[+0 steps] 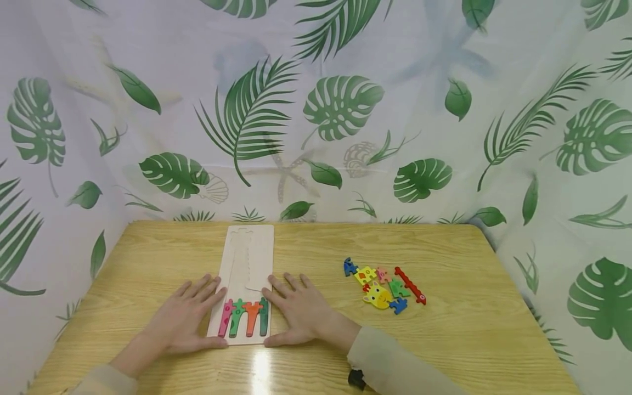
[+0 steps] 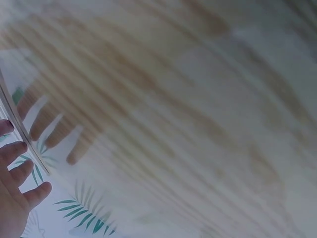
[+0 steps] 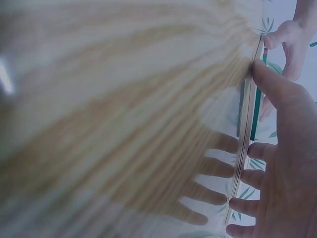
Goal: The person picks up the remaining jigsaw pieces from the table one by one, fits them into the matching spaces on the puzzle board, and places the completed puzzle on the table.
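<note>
A pale wooden puzzle board [image 1: 261, 247] lies lengthwise on the table, with a tall outlined recess in its upper part. Four leg-shaped pieces sit at its near end: a pink piece [image 1: 225, 319], a green piece [image 1: 236, 319], an orange piece [image 1: 252, 319] and a dark green piece [image 1: 264, 318]. My left hand [image 1: 182, 318] rests along the board's left edge, fingers spread and thumb at the near corner. Along the right edge lies my right hand [image 1: 301, 312], also spread, its fingertips and thumb at the board's side [image 3: 242, 134].
Right of the board lie loose puzzle pieces: a yellow giraffe head [image 1: 379, 298], a red strip [image 1: 411, 285], a yellow piece [image 1: 366, 275], a pink piece [image 1: 383, 275], a green piece [image 1: 398, 287] and blue pieces [image 1: 398, 305]. A leaf-print cloth [image 1: 345, 192] hangs behind the wooden table [image 1: 459, 307].
</note>
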`<state>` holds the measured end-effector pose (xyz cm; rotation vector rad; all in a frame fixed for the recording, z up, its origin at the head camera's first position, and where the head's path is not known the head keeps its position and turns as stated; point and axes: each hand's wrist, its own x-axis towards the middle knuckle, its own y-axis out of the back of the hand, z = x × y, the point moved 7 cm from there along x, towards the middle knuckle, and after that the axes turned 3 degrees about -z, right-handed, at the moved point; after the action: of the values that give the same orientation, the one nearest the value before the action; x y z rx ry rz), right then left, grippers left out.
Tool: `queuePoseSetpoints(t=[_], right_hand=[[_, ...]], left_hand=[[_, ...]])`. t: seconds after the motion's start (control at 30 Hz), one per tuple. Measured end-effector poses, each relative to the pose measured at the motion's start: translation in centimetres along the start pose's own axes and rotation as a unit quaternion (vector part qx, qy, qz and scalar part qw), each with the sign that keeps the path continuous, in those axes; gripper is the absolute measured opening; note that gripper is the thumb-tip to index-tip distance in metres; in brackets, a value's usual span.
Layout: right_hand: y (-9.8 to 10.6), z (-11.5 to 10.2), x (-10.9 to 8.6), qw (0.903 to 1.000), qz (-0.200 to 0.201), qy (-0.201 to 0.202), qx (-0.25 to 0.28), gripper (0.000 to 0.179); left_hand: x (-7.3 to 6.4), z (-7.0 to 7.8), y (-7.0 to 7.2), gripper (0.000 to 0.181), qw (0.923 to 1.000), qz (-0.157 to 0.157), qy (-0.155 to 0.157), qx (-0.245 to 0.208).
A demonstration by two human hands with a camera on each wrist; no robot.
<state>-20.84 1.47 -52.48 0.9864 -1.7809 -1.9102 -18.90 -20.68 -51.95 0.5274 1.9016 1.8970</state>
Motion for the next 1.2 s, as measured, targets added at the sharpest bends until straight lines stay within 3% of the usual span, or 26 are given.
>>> queuePoseSetpoints(t=[1.2], right_hand=[[-0.4, 2.2, -3.0, 0.9998, 0.0, 0.008, 0.017, 0.106]], left_hand=[[1.6, 3.4, 0.2, 0.112, 0.9999, -0.003, -0.011, -0.011]])
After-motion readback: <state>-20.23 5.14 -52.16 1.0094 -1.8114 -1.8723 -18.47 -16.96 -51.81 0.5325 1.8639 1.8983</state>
